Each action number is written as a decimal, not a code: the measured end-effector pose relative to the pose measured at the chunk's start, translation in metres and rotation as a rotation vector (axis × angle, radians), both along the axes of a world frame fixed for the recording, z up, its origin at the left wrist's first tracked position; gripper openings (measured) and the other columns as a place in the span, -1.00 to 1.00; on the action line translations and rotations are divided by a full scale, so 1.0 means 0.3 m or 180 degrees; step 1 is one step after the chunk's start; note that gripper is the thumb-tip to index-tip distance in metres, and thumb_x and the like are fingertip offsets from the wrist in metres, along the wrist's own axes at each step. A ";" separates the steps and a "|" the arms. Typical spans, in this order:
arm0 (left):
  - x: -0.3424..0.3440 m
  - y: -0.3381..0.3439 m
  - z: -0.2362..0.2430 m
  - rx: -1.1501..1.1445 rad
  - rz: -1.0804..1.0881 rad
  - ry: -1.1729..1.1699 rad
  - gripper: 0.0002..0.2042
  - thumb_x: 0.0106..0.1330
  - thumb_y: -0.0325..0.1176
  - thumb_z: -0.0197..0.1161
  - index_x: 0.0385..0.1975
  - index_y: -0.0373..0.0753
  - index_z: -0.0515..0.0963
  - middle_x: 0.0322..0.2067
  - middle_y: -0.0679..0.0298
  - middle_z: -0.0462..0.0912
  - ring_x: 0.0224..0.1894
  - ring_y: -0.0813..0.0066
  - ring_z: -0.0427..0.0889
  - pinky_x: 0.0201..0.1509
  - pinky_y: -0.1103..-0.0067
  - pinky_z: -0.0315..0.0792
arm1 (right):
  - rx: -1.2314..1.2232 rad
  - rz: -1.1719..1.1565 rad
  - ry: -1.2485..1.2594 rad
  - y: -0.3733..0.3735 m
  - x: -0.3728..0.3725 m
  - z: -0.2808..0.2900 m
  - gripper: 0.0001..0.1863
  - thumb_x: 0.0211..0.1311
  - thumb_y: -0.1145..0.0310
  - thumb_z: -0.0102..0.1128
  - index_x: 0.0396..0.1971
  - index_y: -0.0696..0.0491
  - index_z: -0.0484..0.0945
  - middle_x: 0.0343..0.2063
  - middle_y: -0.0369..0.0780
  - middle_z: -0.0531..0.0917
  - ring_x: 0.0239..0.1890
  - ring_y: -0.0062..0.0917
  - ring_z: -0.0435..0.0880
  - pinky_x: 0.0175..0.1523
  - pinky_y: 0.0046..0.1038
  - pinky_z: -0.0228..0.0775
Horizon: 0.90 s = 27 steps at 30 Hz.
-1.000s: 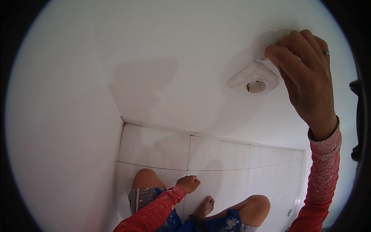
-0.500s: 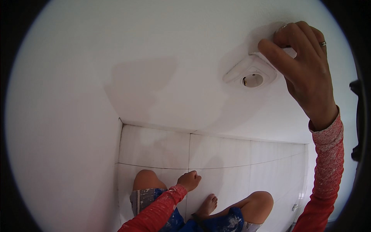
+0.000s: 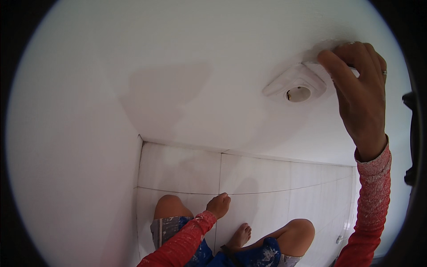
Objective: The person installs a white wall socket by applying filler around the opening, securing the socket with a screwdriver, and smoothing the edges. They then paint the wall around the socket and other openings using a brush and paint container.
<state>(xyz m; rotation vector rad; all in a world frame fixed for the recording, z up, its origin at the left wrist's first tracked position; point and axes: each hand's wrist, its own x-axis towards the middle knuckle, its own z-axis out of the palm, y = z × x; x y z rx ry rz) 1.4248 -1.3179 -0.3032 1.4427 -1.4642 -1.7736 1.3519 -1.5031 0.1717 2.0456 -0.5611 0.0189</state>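
My right hand [image 3: 358, 84] is raised against the white wall, beside the upper right edge of a white wall socket [image 3: 299, 94]. Its thumb and fingers are bent around a thin whitish piece [image 3: 355, 72], of which only a sliver shows between them; its kind is hidden. The fingertips are pressed near the wall surface. The socket's square frame is tilted in view, with a round recess at its middle. Low in front of me, my left hand [image 3: 218, 205] hangs between my knees, closed, its fingers curled under and nothing visible in it.
A white wall [image 3: 111, 89] rises ahead and meets another at a corner on the left. Pale floor tiles [image 3: 258, 173] with dark joints lie below. My bare foot [image 3: 240, 235] and bent knees are close beneath my arms. A dark object [image 3: 411, 138] stands at the right edge.
My right hand has moved slightly down and right along the wall, away from the socket, uncovering more of its frame. My left hand has shifted only a little.
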 end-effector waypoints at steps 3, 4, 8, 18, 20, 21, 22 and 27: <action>-0.001 -0.008 -0.002 -0.0010 -0.0040 0.0011 -0.62 0.45 -0.10 -0.05 -0.42 -0.30 0.50 -0.48 -0.03 0.59 -0.40 -0.03 0.58 -0.21 0.21 0.43 | -0.0096 0.0075 -0.0165 0.002 -0.035 -0.010 -0.72 0.05 0.57 0.39 -0.21 -0.02 0.65 -0.35 -0.28 0.60 -0.23 -0.41 0.58 -0.01 -0.35 0.34; -0.002 -0.013 0.000 -0.0058 -0.0099 0.0038 -0.60 0.44 -0.07 -0.06 -0.40 -0.29 0.53 -0.44 -0.03 0.62 -0.35 -0.06 0.60 -0.17 0.18 0.45 | -0.0079 0.0049 -0.0343 0.011 -0.052 -0.020 -0.74 0.07 0.57 0.38 -0.22 -0.01 0.65 -0.35 -0.28 0.60 -0.25 -0.43 0.58 -0.04 -0.37 0.36; 0.001 -0.023 0.015 0.0008 -0.0479 0.0073 -0.54 0.45 0.01 -0.06 -0.41 -0.25 0.60 -0.39 0.01 0.69 -0.26 -0.04 0.67 -0.11 0.17 0.48 | 0.0319 -0.0078 -0.1611 0.090 -0.105 -0.111 -0.80 0.17 0.58 0.38 -0.21 0.10 0.63 -0.35 -0.27 0.63 -0.32 -0.51 0.60 -0.18 -0.48 0.45; -0.002 -0.022 -0.002 -0.0195 -0.0221 0.0273 -0.70 0.42 -0.19 0.13 -0.32 -0.32 0.66 -0.45 0.08 0.69 -0.39 0.30 0.66 -0.21 0.45 0.47 | 0.2455 -0.0081 -0.5855 0.161 0.037 -0.717 -0.84 0.23 0.51 0.36 -0.23 0.13 0.58 -0.47 -0.30 0.65 -0.44 -0.74 0.63 -0.37 -0.67 0.45; -0.003 -0.022 0.001 -0.0467 0.0143 0.0305 -0.67 0.42 -0.13 0.12 -0.36 -0.29 0.63 -0.54 0.13 0.65 -0.47 0.30 0.63 -0.28 0.42 0.47 | 0.2188 0.0002 -0.5693 0.129 0.069 -0.735 -0.85 0.21 0.49 0.37 -0.26 0.12 0.58 -0.47 -0.29 0.66 -0.48 -0.69 0.65 -0.40 -0.66 0.45; -0.001 -0.022 0.004 -0.0540 0.0245 0.0291 -0.68 0.42 -0.15 0.12 -0.35 -0.30 0.63 -0.54 0.14 0.65 -0.47 0.31 0.64 -0.28 0.42 0.47 | 0.2043 0.0043 -0.5582 0.111 0.086 -0.735 -0.85 0.20 0.48 0.38 -0.27 0.11 0.58 -0.48 -0.28 0.66 -0.50 -0.66 0.66 -0.42 -0.65 0.45; 0.001 -0.025 0.007 -0.0622 0.0344 0.0288 -0.70 0.41 -0.16 0.13 -0.34 -0.30 0.62 -0.54 0.14 0.66 -0.47 0.32 0.64 -0.29 0.43 0.47 | 0.1959 0.0089 -0.5608 0.092 0.105 -0.734 -0.86 0.21 0.49 0.38 -0.29 0.12 0.58 -0.48 -0.29 0.66 -0.50 -0.68 0.65 -0.42 -0.65 0.45; 0.026 -0.034 0.008 -0.0341 0.0230 -0.0079 -0.73 0.41 -0.22 0.10 -0.35 -0.31 0.59 -0.48 0.18 0.68 -0.42 0.38 0.65 -0.26 0.46 0.47 | 0.1146 0.0225 -0.5231 0.032 0.116 -0.733 -0.87 0.19 0.51 0.40 -0.34 0.14 0.59 -0.48 -0.30 0.66 -0.53 -0.65 0.66 -0.45 -0.63 0.47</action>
